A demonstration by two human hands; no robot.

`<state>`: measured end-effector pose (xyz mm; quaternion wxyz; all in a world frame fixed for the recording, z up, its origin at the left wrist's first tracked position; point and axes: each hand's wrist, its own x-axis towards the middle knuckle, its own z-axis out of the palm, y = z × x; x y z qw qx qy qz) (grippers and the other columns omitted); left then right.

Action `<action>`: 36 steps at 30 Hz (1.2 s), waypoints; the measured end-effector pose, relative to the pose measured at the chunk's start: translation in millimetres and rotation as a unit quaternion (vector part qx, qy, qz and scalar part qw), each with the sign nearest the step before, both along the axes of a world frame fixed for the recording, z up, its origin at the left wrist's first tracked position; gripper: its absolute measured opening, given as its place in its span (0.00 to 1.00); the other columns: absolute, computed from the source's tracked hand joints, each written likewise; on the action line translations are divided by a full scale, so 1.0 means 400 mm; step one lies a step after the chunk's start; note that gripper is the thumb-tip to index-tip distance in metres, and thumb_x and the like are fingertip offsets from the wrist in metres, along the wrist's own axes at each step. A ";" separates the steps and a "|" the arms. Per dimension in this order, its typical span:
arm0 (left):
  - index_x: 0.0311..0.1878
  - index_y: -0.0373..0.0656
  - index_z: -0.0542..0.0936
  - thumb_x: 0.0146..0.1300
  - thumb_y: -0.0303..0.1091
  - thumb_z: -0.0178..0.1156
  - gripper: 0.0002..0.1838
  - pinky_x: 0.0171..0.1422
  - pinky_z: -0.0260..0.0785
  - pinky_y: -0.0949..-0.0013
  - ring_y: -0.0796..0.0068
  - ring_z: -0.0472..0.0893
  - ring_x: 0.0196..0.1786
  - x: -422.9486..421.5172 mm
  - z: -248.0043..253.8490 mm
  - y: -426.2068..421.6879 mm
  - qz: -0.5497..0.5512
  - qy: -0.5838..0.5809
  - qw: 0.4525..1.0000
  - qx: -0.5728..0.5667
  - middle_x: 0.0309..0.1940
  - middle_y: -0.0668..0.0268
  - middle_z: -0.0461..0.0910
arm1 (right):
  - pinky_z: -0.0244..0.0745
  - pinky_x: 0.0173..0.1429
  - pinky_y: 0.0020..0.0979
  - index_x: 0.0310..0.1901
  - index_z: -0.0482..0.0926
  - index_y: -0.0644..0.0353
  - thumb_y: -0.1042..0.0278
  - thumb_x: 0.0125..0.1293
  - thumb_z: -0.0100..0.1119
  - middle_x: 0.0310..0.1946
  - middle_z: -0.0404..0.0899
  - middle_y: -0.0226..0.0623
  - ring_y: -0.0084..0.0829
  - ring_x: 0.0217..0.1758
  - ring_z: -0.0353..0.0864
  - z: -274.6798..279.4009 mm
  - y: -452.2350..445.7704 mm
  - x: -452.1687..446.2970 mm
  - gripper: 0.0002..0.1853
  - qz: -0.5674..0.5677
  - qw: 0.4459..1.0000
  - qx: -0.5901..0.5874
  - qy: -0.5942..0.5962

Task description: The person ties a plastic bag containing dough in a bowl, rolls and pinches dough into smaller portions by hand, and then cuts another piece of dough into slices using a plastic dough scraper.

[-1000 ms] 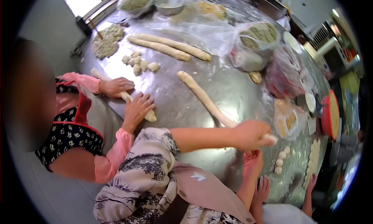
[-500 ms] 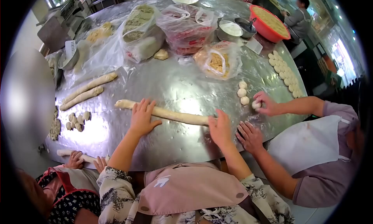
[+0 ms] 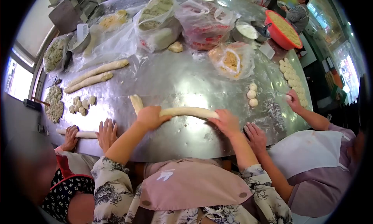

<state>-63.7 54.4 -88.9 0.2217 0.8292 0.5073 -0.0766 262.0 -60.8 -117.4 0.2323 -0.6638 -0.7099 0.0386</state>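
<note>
A long pale dough rope lies crosswise in front of me, bowed slightly away from my body. Near its left part, my left hand is wrapped round it, and a short end sticks out beyond the fingers, angled up and away. At the right end my right hand grips the rope, with the thumb underneath. Whether the middle is lifted off the metal table I cannot tell. Two more dough ropes rest side by side to the left, with several small dough pieces below them.
Co-workers work on both sides: one rolls a thin dough rope at left, another holds a dough ball at right. Dough balls stand in a row. Behind are filling bags, a metal bowl and a red basin.
My hands have closed round the dough rope from lying flat on it, and its left end now bends. The view has shifted. The right co-worker's hand has moved toward the far dough rows.
</note>
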 end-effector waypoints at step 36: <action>0.54 0.44 0.78 0.55 0.57 0.67 0.31 0.58 0.68 0.51 0.52 0.77 0.56 0.094 -0.053 -0.158 -0.117 -0.132 0.969 0.174 0.51 0.55 0.79 | 0.70 0.56 0.43 0.53 0.79 0.55 0.50 0.50 0.75 0.47 0.77 0.40 0.46 0.51 0.76 -0.037 -0.144 0.070 0.31 0.009 0.998 -0.001 0.067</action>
